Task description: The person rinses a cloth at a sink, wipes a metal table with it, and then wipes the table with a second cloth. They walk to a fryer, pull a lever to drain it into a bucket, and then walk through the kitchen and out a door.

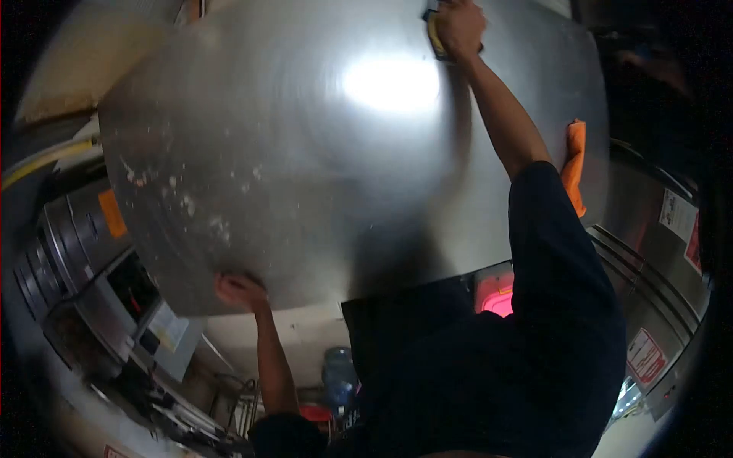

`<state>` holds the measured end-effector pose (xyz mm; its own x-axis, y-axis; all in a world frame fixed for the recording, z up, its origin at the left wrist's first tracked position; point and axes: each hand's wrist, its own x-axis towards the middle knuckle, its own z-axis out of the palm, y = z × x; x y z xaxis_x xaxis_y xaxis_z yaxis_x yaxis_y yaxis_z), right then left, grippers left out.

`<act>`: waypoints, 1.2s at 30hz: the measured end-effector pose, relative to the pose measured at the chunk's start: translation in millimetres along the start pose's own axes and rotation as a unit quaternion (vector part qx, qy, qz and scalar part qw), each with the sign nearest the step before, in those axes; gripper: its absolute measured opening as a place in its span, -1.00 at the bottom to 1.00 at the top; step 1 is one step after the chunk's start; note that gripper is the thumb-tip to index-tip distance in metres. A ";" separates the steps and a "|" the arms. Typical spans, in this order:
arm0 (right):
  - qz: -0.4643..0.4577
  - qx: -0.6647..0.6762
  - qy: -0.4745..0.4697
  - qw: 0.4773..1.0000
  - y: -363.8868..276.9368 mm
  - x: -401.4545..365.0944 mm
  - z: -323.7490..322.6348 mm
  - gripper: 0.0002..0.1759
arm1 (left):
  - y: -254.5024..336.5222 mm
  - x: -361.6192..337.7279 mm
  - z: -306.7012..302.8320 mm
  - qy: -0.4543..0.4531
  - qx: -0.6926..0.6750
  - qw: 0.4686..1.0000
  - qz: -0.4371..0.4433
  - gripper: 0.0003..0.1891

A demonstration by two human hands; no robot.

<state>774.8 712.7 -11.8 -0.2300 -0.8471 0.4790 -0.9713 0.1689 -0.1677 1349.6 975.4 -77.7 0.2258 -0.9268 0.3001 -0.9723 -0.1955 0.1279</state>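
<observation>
A large stainless steel table (305,191) spreads out in front of me, with a bright light reflected in its surface. At its far side my right hand (460,30) is closed around a yellow and dark scrub sponge (435,37), pressed against the steel. My hand covers much of the sponge. Near the front left edge, my left hand (241,291) lies on the table with its fingers stretched to the left, holding nothing. Whitish crumbs and smears (187,202) dot the steel beyond that hand.
An orange cloth (574,168) lies along the table's right side. Metal equipment with an orange label (112,214) stands at the left. Below the front edge are a blue water jug (338,374) and a pink container (496,294). Steel units with posted notices (646,357) line the right.
</observation>
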 end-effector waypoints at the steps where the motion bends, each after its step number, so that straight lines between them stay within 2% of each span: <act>1: 0.045 0.057 -0.044 0.996 -35.9 -7.1 -0.2 -0.71 | -5.0 -2.0 2.1 -0.010 0.001 1.000 -0.002 -0.96; 2: 0.092 0.111 -0.086 0.986 -64.4 -15.7 1.5 -0.70 | 0.3 0.7 -3.0 -0.017 0.013 1.000 0.001 -0.96; 3: 0.075 0.121 -0.082 0.986 -77.9 -39.3 25.8 -0.73 | 15.0 5.3 -8.1 -0.030 -0.020 0.998 -0.057 -0.96; 4: -0.015 0.046 -0.161 0.986 -100.5 -63.0 41.3 -0.76 | 23.4 6.2 -13.6 -0.044 -0.055 0.991 -0.116 -0.95; 5: -0.044 0.102 -0.139 0.984 -138.4 -95.0 24.5 -0.79 | 21.2 5.3 -11.8 -0.045 -0.055 0.991 -0.114 -0.95; 6: -0.073 0.126 -0.217 0.965 -168.2 -128.9 0.7 -0.78 | 16.2 2.9 -8.7 -0.023 -0.046 0.996 -0.069 -0.94; 7: -0.108 0.176 -0.235 0.950 -194.8 -170.8 -15.5 -0.76 | 12.4 2.2 -7.2 0.000 -0.038 0.999 -0.024 -0.93; 8: -0.147 0.231 -0.222 0.936 -218.6 -213.4 -36.4 -0.74 | 14.8 2.1 -4.2 0.008 -0.037 0.999 -0.029 -0.93; 9: -0.178 0.238 -0.281 0.913 -240.6 -249.3 -64.6 -0.72 | 16.5 1.4 -3.9 0.020 -0.048 0.999 -0.005 -0.93; 10: -0.182 0.306 -0.239 0.904 -260.4 -292.4 -76.5 -0.68 | 13.4 2.6 -7.0 0.033 -0.053 0.998 0.019 -0.92; 12: -0.230 0.368 -0.229 0.871 -276.9 -348.7 -100.8 -0.66 | 11.4 4.0 -8.5 0.031 -0.061 0.998 0.010 -0.92; 13: -0.243 0.377 -0.230 0.864 -275.9 -354.7 -105.9 -0.66 | 11.4 3.1 -9.2 0.017 -0.081 0.996 0.012 -0.91; 15: -0.262 0.353 -0.305 0.845 -268.7 -359.0 -110.4 -0.70 | 13.5 5.2 -8.8 0.025 -0.081 0.996 -0.007 -0.91; 17: -0.218 0.288 -0.380 0.852 -268.4 -315.3 -98.2 -0.65 | 12.4 3.4 -9.2 0.027 -0.084 0.996 -0.024 -0.91; 18: -0.253 0.247 -0.303 0.885 -265.6 -285.6 -75.2 -0.67 | 11.4 4.3 -7.6 0.021 -0.095 0.995 -0.025 -0.92; 19: -0.212 0.228 -0.238 0.920 -266.8 -256.3 -43.6 -0.70 | 12.5 2.3 -7.8 0.015 -0.105 0.994 -0.027 -0.92; 20: -0.169 0.263 -0.204 0.928 -270.0 -205.4 -30.6 -0.72 | 12.2 0.6 -8.2 0.021 -0.101 0.994 -0.037 -0.92; 21: -0.144 0.216 -0.150 0.954 -276.4 -170.0 -3.3 -0.73 | 10.7 1.1 -9.2 0.009 -0.120 0.992 -0.036 -0.92; 22: -0.137 0.179 -0.142 0.964 -282.5 -129.9 17.5 -0.73 | 9.3 2.1 -9.6 -0.002 -0.139 0.990 -0.035 -0.91; 23: -0.144 0.144 -0.064 0.977 -289.3 -96.6 44.2 -0.76 | 9.1 2.4 -10.3 0.004 -0.136 0.990 -0.039 -0.91; 25: -0.118 0.040 -0.073 0.990 -301.6 -32.7 83.2 -0.75 | 10.7 1.6 -10.4 0.000 -0.143 0.989 -0.046 -0.90; 26: -0.090 0.068 -0.023 0.993 -313.6 -19.8 71.6 -0.75 | 12.2 1.8 -6.9 0.010 -0.140 0.989 -0.049 -0.90; 27: -0.068 0.115 -0.026 0.991 -323.3 -17.0 72.8 -0.77 | 11.3 0.0 -6.7 -0.003 -0.147 0.988 -0.048 -0.89; 28: -0.040 0.159 -0.029 0.986 -332.3 -18.8 75.5 -0.73 | 6.2 0.9 -7.8 -0.019 -0.155 0.987 -0.042 -0.88; 30: -0.085 0.075 -0.054 0.992 -344.3 -57.0 82.2 -0.76 | 7.2 3.8 -9.5 -0.015 -0.153 0.987 -0.041 -0.87; 32: -0.104 0.102 -0.132 0.980 -365.3 -123.6 44.6 -0.71 | 17.0 3.0 -13.4 -0.013 -0.166 0.985 -0.048 -0.85; 33: -0.131 0.121 -0.128 0.976 -373.7 -164.8 28.3 -0.69 | 19.4 3.6 -17.0 0.009 -0.276 0.956 -0.103 -0.81; 34: -0.147 0.128 -0.208 0.959 -385.3 -205.7 1.9 -0.65 | 16.1 0.7 -20.3 0.027 -0.379 0.911 -0.160 -0.77; 35: -0.160 0.158 -0.264 0.938 -396.3 -246.0 -29.6 -0.62 | 7.2 -4.1 -16.2 0.021 -0.382 0.909 -0.167 -0.77; 36: -0.213 0.179 -0.238 0.930 -400.7 -289.2 -48.5 -0.62 | -9.5 -9.8 -10.2 0.091 -0.392 0.900 -0.167 -0.76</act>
<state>1227.5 914.4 -41.3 0.3080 -0.9402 0.1457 -0.8661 -0.3404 -0.3661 1357.2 989.6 -72.2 0.5736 -0.7762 0.2619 -0.5232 -0.1010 0.8462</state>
